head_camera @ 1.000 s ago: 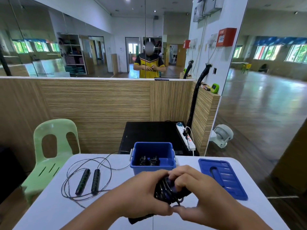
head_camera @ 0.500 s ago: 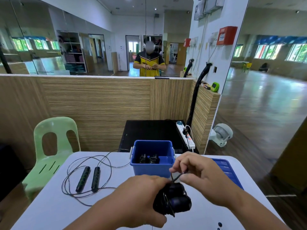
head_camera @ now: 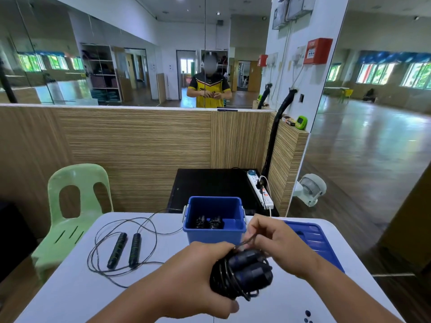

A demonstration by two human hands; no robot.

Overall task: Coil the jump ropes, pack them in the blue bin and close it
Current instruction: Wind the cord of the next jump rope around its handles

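My left hand (head_camera: 200, 276) grips a coiled black jump rope (head_camera: 242, 273), handles and cord bundled together, above the white table (head_camera: 70, 294). My right hand (head_camera: 277, 245) pinches the loose cord end of that rope just above the bundle. Behind the hands stands the open blue bin (head_camera: 214, 223) with two black handles of a packed rope (head_camera: 208, 222) inside. The blue lid (head_camera: 312, 238) lies flat to the right of the bin, partly hidden by my right hand. A second jump rope (head_camera: 126, 249) lies uncoiled at the table's left, its two handles side by side.
A green plastic chair (head_camera: 74, 206) stands left of the table. A black cabinet (head_camera: 210, 185) with a white power strip (head_camera: 261, 191) sits behind the bin against a wood-panel wall. A white fan (head_camera: 310, 188) is on the floor to the right.
The coiled rope bundle has risen off the table in my left hand. My right hand has left the bundle and now pulls the cord end up beside it.
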